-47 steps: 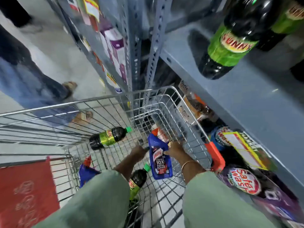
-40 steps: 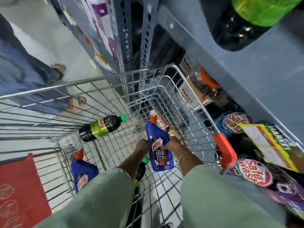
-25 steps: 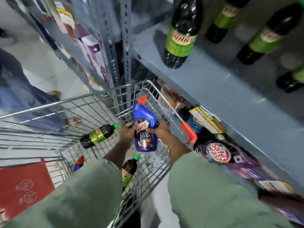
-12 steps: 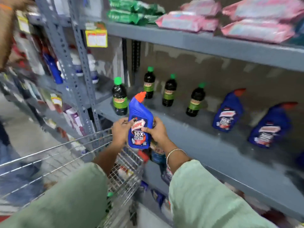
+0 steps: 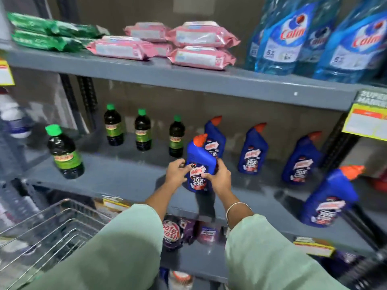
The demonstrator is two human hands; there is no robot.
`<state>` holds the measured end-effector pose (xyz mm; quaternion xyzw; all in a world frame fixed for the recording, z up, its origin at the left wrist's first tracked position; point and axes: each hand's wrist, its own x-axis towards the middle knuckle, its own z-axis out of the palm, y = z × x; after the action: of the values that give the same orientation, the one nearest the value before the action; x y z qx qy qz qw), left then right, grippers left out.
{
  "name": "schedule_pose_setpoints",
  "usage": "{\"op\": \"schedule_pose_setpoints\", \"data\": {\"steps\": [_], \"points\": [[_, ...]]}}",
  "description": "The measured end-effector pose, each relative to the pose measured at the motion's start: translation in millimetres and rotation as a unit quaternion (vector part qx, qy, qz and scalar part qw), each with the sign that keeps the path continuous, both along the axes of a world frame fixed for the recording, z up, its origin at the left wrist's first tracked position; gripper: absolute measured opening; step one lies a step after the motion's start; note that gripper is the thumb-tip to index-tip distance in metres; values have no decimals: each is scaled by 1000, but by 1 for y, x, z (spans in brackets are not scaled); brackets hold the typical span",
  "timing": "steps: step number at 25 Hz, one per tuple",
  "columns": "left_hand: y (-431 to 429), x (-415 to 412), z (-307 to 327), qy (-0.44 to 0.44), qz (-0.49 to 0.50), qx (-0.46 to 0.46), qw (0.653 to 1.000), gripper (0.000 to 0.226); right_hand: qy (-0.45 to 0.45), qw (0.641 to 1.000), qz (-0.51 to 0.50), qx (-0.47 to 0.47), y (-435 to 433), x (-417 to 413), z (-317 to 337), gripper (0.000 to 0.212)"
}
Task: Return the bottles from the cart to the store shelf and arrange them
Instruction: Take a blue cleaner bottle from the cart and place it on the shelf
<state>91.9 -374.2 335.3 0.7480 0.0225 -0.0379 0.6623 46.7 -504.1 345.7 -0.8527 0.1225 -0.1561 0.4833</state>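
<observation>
Blue Harpic bottles (image 5: 198,164) – five; dark green-capped bottles (image 5: 65,153) – four; pink packs (image 5: 201,34) – four

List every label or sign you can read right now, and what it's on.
"HARPIC 10X TOTAL CLEAN": held blue bottle, in left hand and right hand.
"Colin", "5X": blue pouches, top shelf.
"Safe Wash": purple pack, lower shelf.
"SUPER": yellow sign, rest blurred.
Green-capped bottles, price tags: unreadable.

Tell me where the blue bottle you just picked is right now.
In the head view the held blue bottle is centre frame over the middle shelf, between the left hand and right hand, just in front of another blue bottle.
</observation>
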Motion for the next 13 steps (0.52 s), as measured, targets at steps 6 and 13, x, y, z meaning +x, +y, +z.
{"op": "schedule_pose_setpoints", "data": {"steps": [6,13], "points": [[-20,9,-3,-20,20,2,1000,31,-6,999,-25,30,-16,7,-7,57],[-13,-6,2,-46,1,33,998,38,-43,995,-87,-26,3,-2,-11,84]]}}
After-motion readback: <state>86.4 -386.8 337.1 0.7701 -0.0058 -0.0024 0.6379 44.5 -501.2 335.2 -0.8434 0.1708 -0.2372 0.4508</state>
